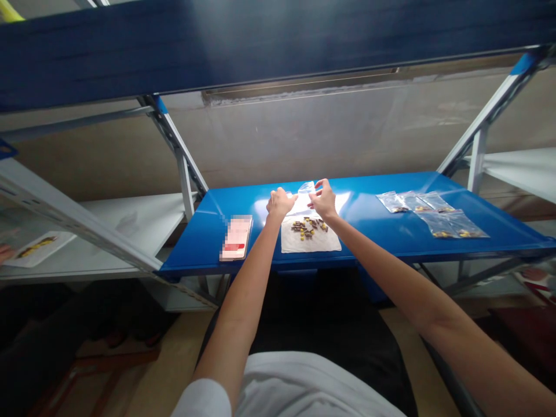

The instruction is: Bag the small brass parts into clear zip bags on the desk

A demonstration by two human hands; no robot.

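Observation:
On the blue shelf lies a white cloth (289,243) with several small dark brown pieces and yellow bits (307,227) scattered over it. Just beyond the cloth's far edge, a clear plastic bag (306,187) is between my two hands. My left hand (280,202) is closed at the bag's left side, fingers curled and thumb toward the right. My right hand (324,200) grips its right side with bent fingers. Bright glare on the shelf hides the bag's lower part and the exact fingertip contact.
Several filled zip bags (452,223) lie at the right of the blue shelf (365,231). A phone (237,237) rests at the left. Metal uprights (180,150) flank the shelf, and a blue beam (278,46) crosses above. At far left, another person's hand (5,252) touches a white sheet.

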